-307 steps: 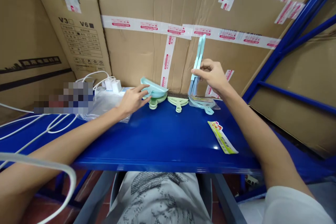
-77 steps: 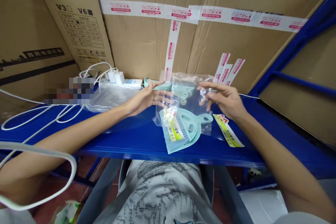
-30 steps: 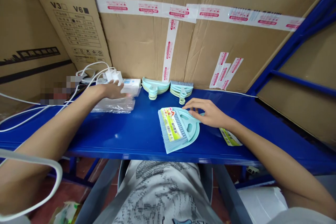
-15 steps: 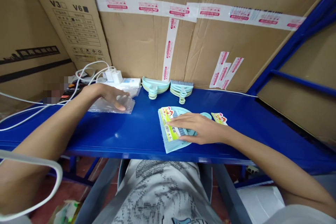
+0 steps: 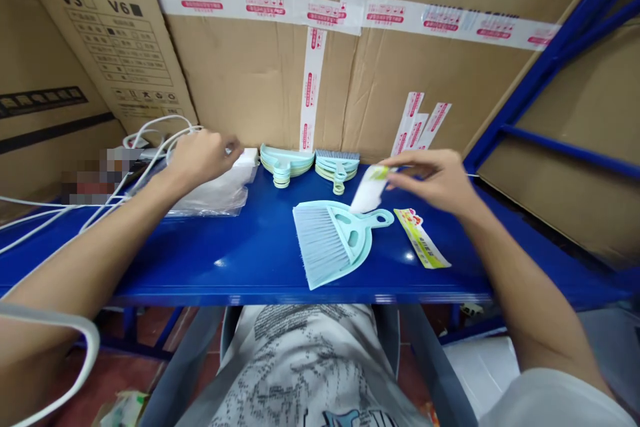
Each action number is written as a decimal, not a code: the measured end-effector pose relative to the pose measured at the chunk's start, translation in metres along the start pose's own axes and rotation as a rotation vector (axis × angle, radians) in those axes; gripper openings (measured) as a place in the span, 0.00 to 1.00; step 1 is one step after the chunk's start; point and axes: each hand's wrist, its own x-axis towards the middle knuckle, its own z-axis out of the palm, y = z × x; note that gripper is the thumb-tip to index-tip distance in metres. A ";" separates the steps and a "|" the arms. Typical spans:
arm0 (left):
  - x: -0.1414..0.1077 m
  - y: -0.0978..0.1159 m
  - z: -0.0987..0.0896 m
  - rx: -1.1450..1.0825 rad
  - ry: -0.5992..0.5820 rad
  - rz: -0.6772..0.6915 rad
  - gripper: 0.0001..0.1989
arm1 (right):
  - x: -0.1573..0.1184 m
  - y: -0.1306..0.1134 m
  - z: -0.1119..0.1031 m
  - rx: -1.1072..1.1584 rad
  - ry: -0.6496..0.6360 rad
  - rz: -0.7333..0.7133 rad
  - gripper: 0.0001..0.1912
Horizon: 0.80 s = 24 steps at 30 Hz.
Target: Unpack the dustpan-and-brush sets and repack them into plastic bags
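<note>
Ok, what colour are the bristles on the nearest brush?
The bristles are pale greyish blue, seen best in the head view.

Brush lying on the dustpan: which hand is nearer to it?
Right. The right hand is close by the brush, on its handle side, holding a card; the left hand is farther off, leftward, near the clear plastic bags.

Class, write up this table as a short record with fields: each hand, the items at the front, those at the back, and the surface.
Left hand: near clear plastic bags; grip unclear
Right hand: pinching a label card, mostly white side in view
Front: light-blue brush lying on light-blue dustpan; second label card printed side up
Back: dustpan stack beside brush stack
Surface: blue table
</note>
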 end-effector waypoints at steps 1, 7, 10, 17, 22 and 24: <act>-0.003 0.007 -0.003 0.033 0.053 -0.031 0.30 | 0.000 0.003 -0.016 0.004 0.110 0.029 0.12; -0.009 0.023 -0.005 0.143 0.128 0.016 0.28 | -0.011 0.017 -0.099 -0.177 -0.019 0.161 0.13; -0.005 0.020 0.002 0.175 0.132 0.023 0.27 | -0.012 0.012 -0.112 -0.161 -0.571 0.345 0.16; -0.003 0.019 0.007 0.199 0.126 0.049 0.26 | -0.004 0.030 -0.085 -0.159 -0.969 0.524 0.31; -0.003 0.019 0.010 0.213 0.138 0.084 0.25 | -0.002 0.056 -0.064 -0.391 -0.863 0.443 0.34; -0.002 0.017 0.013 0.223 0.140 0.098 0.25 | -0.001 0.063 -0.057 -0.425 -0.916 0.414 0.30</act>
